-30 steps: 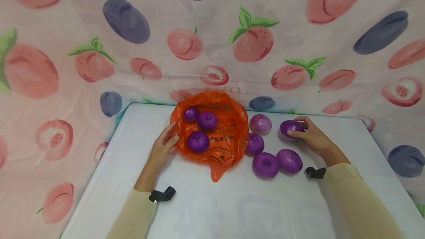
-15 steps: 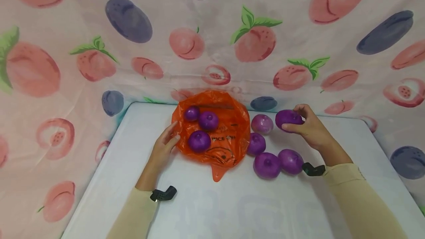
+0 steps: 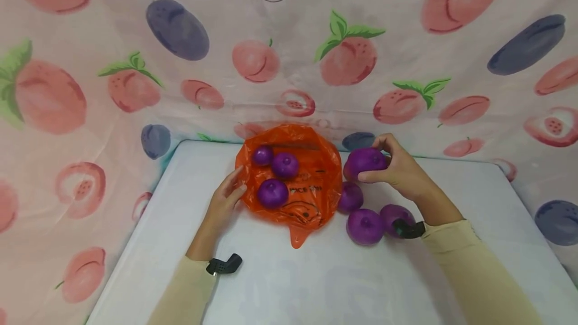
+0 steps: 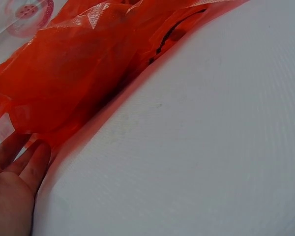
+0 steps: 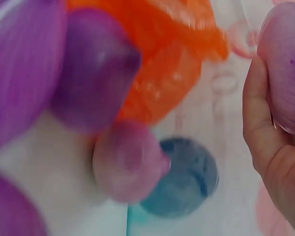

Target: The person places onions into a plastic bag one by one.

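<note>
My right hand (image 3: 402,169) holds a purple onion (image 3: 365,160) between thumb and fingers, raised just right of an orange plastic bag (image 3: 333,164). In the right wrist view the held onion (image 5: 287,69) is at the right edge. My left hand (image 3: 224,198) lies at the bag's left side, its fingers extended against the plastic, as the left wrist view also shows with the fingers (image 4: 37,164). Three onions, one of them (image 3: 272,193) nearest me, are within the open bag. A paler onion (image 5: 128,162) is hidden behind the held one in the head view.
Right of the bag, an onion (image 3: 350,197) sits against its edge. Closer to me are another onion (image 3: 365,226) and one (image 3: 390,217) partly covered by the right wrist camera (image 3: 408,228). A fruit-print cloth (image 3: 280,24) hangs behind the white table (image 3: 280,285).
My right hand has lifted the onion from the table's right side and carried it left towards the bag, over the paler onion. The left hand has stayed at the bag.
</note>
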`<state>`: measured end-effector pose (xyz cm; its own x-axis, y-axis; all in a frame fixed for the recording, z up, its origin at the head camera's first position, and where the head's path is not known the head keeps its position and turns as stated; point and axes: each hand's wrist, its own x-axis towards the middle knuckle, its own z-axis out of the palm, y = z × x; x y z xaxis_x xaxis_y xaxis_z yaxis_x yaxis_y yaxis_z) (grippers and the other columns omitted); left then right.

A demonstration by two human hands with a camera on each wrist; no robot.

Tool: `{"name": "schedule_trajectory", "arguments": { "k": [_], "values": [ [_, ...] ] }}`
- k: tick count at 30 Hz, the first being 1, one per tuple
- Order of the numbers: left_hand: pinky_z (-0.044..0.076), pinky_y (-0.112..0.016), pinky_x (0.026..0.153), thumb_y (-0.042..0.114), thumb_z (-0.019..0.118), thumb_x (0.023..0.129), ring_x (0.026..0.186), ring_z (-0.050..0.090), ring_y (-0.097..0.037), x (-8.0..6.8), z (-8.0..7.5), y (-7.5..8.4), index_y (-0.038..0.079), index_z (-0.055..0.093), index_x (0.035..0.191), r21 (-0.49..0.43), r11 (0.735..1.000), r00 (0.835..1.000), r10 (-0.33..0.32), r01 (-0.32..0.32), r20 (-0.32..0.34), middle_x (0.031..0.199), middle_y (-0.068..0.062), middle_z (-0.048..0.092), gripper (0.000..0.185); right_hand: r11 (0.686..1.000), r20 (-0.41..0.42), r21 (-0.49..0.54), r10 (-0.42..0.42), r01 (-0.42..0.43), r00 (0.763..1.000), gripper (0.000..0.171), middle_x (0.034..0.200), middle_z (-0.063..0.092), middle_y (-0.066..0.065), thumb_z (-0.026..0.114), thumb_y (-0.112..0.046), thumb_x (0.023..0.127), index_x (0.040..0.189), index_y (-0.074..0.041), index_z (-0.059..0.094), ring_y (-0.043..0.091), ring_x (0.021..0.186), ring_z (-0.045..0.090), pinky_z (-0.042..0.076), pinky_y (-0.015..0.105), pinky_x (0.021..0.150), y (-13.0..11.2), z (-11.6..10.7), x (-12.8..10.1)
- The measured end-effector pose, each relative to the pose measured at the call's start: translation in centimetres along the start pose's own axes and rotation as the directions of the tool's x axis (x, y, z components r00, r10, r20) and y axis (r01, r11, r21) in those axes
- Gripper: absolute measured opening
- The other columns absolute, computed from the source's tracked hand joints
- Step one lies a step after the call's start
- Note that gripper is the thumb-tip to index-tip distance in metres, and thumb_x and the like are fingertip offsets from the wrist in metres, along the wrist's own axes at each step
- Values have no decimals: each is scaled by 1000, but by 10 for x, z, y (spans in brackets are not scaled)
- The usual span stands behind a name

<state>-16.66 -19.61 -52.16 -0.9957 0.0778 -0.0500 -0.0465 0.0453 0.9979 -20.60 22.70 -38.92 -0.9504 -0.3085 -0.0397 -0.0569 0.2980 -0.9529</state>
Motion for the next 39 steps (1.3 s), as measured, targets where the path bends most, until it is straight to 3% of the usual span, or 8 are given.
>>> {"name": "schedule_trajectory", "arguments": {
  "k": [8,14,19,25,32,39],
  "values": [
    [49,-15,100,24,59,104,134,50,-21,1,2,0,27,42,156,6,999,999,47,-47,-6,155,-10,47,55,999,56,-23,28,-27,998,73,123,45,8,94,-16,72,118,-19,37,32,108,62,60,34,82,-10,33,8],
    [50,-16,100,22,59,104,129,53,-11,1,2,0,26,42,157,-37,998,999,45,-45,8,155,-9,47,56,999,76,-16,40,-39,996,74,120,51,10,95,-18,71,118,-18,38,32,109,60,59,35,82,-13,48,11],
    [50,-16,100,24,59,105,132,51,-16,1,2,0,26,41,157,-37,999,999,39,-38,14,156,-9,46,56,999,81,-2,32,-32,996,73,116,49,10,94,-17,72,118,-16,37,31,105,58,58,33,81,-14,59,15],
    [49,-15,101,28,59,104,139,48,-24,1,0,-1,31,42,156,7,999,999,41,-41,8,157,-5,46,55,999,100,9,37,-38,994,74,124,45,8,94,-21,73,122,-14,38,32,110,58,58,34,87,-17,70,20],
    [49,-16,101,27,59,104,140,47,-26,1,-1,-1,31,42,156,-3,999,999,42,-42,11,157,-5,46,55,991,37,-112,76,-71,996,77,138,49,2,92,-43,73,128,-22,42,29,122,54,51,42,99,-25,81,25],
    [48,-15,101,26,58,105,141,46,-25,0,0,1,31,41,156,9,999,999,38,-38,8,158,-4,44,54,995,102,-19,102,-101,990,70,145,46,1,88,-43,79,134,-25,48,28,130,51,50,45,104,-21,96,29]
  ]
}}
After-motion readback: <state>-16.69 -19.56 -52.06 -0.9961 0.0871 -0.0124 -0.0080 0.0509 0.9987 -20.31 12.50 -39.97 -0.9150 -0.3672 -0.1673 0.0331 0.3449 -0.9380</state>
